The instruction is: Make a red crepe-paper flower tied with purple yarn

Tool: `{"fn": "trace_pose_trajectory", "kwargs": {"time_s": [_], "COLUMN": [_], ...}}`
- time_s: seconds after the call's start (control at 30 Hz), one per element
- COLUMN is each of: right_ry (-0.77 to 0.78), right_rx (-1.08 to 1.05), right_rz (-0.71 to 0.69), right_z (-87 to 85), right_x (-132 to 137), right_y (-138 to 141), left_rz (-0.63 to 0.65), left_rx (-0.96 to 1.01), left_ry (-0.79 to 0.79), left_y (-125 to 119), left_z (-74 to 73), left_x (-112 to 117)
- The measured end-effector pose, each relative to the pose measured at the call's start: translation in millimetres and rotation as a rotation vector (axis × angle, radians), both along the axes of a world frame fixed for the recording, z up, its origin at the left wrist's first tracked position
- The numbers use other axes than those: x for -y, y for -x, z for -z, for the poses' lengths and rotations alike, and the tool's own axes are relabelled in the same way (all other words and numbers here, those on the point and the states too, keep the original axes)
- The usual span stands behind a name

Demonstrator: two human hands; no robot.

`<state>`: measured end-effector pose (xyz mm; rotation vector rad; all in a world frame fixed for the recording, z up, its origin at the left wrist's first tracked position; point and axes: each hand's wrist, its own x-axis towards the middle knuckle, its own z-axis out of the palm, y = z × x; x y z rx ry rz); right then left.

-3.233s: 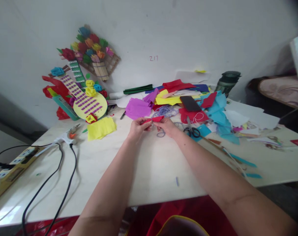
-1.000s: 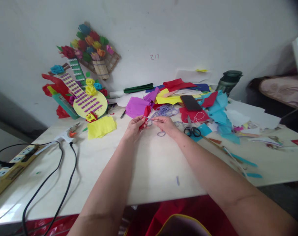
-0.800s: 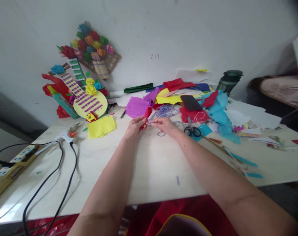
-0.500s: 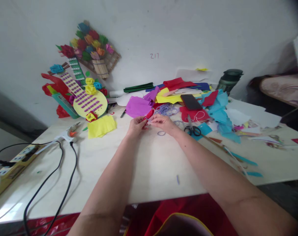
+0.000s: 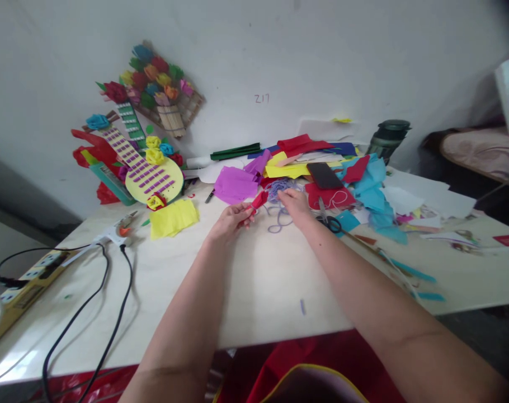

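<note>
Item, centre of frame: red crepe piece (image 5: 259, 200), pinched in left hand (image 5: 231, 218) grip, just above surface (image 5: 258, 280). Right hand (image 5: 294, 202), just right of it: fingertips on purple band heap (image 5: 279, 187); grip closed or spread, cannot tell. Step in hand: picking at bands. Nearby: loose band loop (image 5: 275, 226), scissors (image 5: 328, 219)

Bare counter (image 5: 258, 285) lies open across the lower middle of the frame. Cables (image 5: 112, 291) cross the lower left; paper scraps (image 5: 376, 196) and scissors (image 5: 328, 219) crowd the upper right.
</note>
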<state>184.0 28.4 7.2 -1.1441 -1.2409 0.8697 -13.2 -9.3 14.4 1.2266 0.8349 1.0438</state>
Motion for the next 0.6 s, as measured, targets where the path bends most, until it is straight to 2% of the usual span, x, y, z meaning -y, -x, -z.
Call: {"fn": "trace_pose_trajectory", "kwargs": {"time_s": [0.1,0.27,0.33,0.43,0.53,0.6], "right_ry": [0.058,0.085,0.079,-0.03,-0.18,-0.22], "right_rx": [-0.25,-0.592,-0.675,-0.721,-0.68,-0.616], "right_rz": [-0.019,-0.31,-0.359,-0.264,-0.028,0.105], "right_z": [-4.0,-15.4,-20.2,-25.9,-26.9,-23.9], "right_x": [1.9,9.1,9.3,4.7,-3.1,-7.2], "right_y": [-0.2,-4.3,-8.1,-14.7,-20.1,-22.5], "left_rz": [-0.135,-0.264,-0.258,-0.166,-0.07,-0.041], "left_rx": [0.019,-0.239,-0.345,-0.404,-0.4,-0.398], "left_ry": [-0.035,-0.077,-0.075,-0.055,-0.05,-0.051], "left_y": [2.2,-0.5,-2.4,-3.5,-2.0,-0.2], "left_z": [7.4,13.0,11.4,8.1,6.4,6.5], "left_x": [-5.8,-9.7,-8.9,-7.0,-6.3,-6.9]}}
